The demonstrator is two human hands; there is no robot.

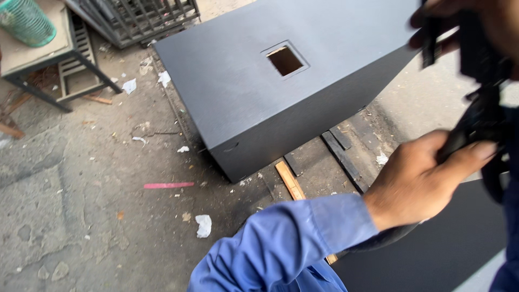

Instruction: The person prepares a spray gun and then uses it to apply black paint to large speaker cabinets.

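Rough concrete floor, littered with paper scraps, a pink strip and wood slats, runs under a metal-legged bench. Left of the grips sits a big matte black box with a square cut-out. The left hand, blue-sleeved, pinches a black strap; above it the blurred right hand closes on the same strap.

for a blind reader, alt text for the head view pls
Two hands, the left hand in a blue sleeve and the right hand, grip a blurred black object above a large black box with a square hole.
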